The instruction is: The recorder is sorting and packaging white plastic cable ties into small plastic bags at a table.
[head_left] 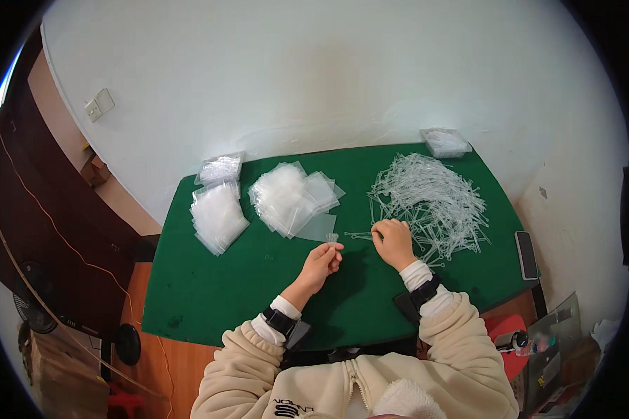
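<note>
My left hand is closed, with the ends of a few clear plastic sticks showing above its fingertips. Just beyond them lies a clear plastic bag, its corner close to the fingers; whether they touch it I cannot tell. Thin clear sticks with looped ends reach leftward from the closed fingers of my right hand. That hand rests at the near left edge of a big loose pile of such sticks. Flat clear bags lie fanned out in a heap beyond my left hand.
Another bag stack and a filled packet sit on the green table at left. A clear packet stands at the far right corner, a phone on the right edge. Behind the table rises a white wall.
</note>
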The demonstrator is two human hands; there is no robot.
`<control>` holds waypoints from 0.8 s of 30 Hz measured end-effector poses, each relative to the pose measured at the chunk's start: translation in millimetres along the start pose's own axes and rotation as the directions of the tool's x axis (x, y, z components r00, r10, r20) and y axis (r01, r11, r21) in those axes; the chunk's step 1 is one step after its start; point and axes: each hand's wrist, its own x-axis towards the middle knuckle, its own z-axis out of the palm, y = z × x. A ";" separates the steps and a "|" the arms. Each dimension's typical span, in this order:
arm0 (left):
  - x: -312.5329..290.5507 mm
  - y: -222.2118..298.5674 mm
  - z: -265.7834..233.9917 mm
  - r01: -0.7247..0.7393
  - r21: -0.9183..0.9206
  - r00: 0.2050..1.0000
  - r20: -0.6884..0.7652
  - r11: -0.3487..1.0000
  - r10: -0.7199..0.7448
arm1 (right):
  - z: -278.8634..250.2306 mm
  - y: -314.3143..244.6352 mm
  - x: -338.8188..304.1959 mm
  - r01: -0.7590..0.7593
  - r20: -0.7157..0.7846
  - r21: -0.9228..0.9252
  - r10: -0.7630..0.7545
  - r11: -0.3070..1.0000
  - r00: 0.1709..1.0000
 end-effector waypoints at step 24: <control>-3.0 -2.4 18.2 -0.341 0.005 0.940 -0.001 0.940 0.341 | 9.2 -47.7 -10.9 -0.733 0.738 0.660 0.038 0.164 0.674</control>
